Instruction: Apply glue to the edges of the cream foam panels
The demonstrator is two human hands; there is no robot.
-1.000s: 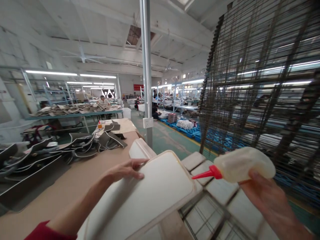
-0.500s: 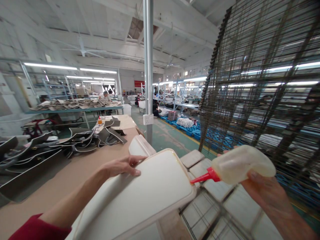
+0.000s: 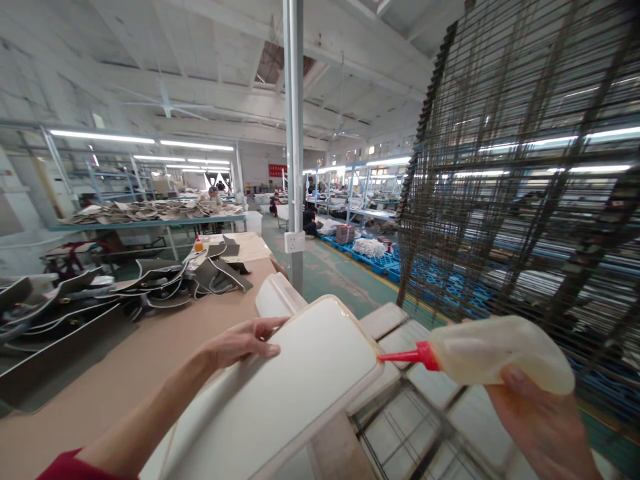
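Observation:
My left hand (image 3: pixel 239 343) presses flat on the upper left edge of a large white rounded panel (image 3: pixel 300 380) lying at the table's right edge, fingers spread on its surface. My right hand (image 3: pixel 543 420) grips a translucent squeeze bottle (image 3: pixel 495 355) filled with pale glue. Its red nozzle (image 3: pixel 407 355) points left, its tip at the panel's right rim. A second white panel (image 3: pixel 274 297) lies just beyond the first.
A brown table (image 3: pixel 130 373) carries dark cut pieces (image 3: pixel 150 283) at the left. Below right is a wire rack (image 3: pixel 425 433) holding several white pieces. A tall wire drying rack (image 3: pixel 525 167) stands at right. A grey pillar (image 3: pixel 293 133) rises ahead. People work far back.
The bottle has dropped slightly and its nozzle tip has moved left to the panel's right rim. My left hand stays on the panel.

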